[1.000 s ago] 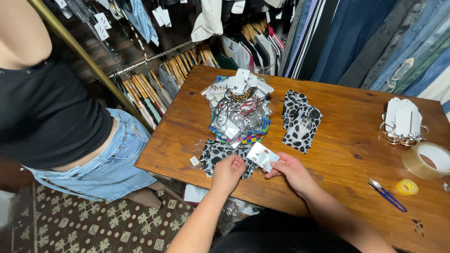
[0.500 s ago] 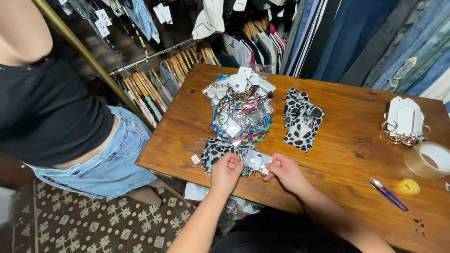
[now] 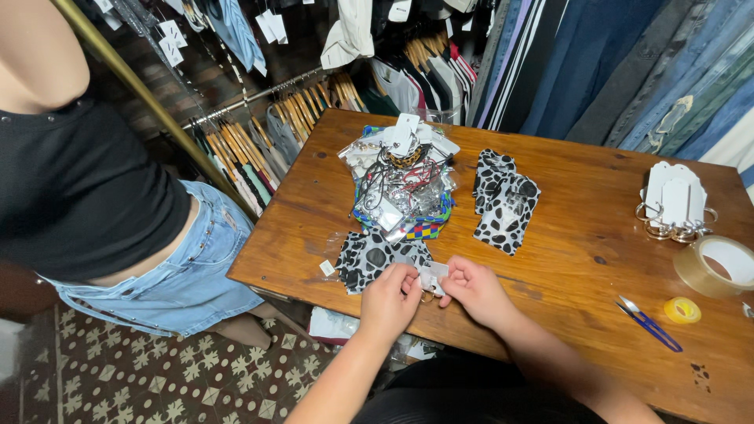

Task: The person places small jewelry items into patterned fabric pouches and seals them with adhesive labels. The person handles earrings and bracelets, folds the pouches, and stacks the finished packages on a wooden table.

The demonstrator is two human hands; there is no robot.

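White card [image 3: 433,275] pinched between fingers [image 3: 411,276]

Both forearms were bare, with no sleeve reaching as far as the elbow on either side. The left hand [image 3: 390,299] wore no glove, ring or bracelet that could be seen, and the wrist behind it was bare of any watch or band. The right hand [image 3: 477,290] was likewise ungloved, and its wrist carried nothing either. The fingernails were too small to judge for polish. Below the arms, at the bottom edge of the view, the person's dark, nearly black clothing [image 3: 471,396] showed, smooth and without visible pattern.
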